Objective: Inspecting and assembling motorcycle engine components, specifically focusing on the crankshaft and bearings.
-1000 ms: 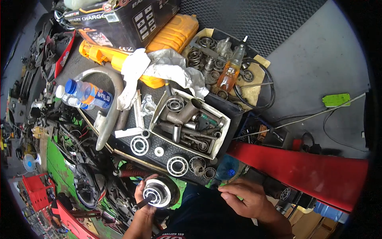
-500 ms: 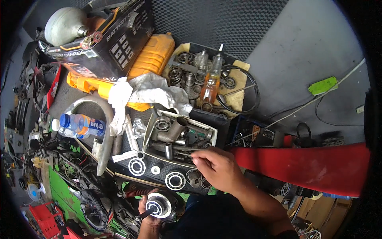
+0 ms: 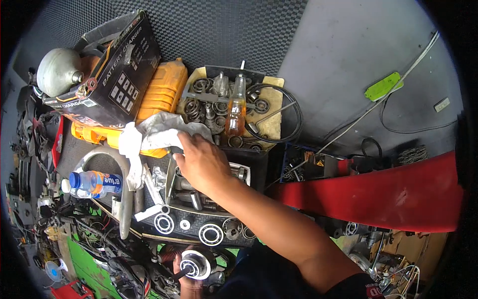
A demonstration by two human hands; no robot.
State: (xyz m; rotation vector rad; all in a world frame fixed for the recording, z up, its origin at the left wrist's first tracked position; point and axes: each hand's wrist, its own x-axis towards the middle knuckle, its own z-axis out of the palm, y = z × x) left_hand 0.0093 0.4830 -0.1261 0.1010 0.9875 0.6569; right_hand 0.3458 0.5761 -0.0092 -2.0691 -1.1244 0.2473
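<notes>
My left hand [image 3: 190, 288], low in the view, is wrapped round a round metal hub [image 3: 203, 263] with a bearing and a dark shaft at its centre. Much of that hand's fingers is hidden behind the hub. Over the bench, my right hand [image 3: 201, 162] reaches to the near edge of a crumpled white rag [image 3: 162, 130]. Its thumb and forefinger are apart; the fingertips meet or overlap the rag, and whether they touch it I cannot tell. Beneath this hand lies a tray of metal parts [image 3: 195, 200], partly covered. Loose bearings [image 3: 211, 234] lie along the bench's near edge.
Behind the rag stand a yellow case [image 3: 164, 87] and a black cardboard box [image 3: 122, 82]. A bottle of amber liquid [image 3: 236, 117] stands in a box of bearings and gears. Plastic bottles [image 3: 102, 183] lie by a curved grey tube [image 3: 122, 214]. A red panel [image 3: 368, 197] is at right.
My right hand has moved left and away from me, from the tray's near right edge to the rag. My left hand still holds the hub. The whole view has shifted.
</notes>
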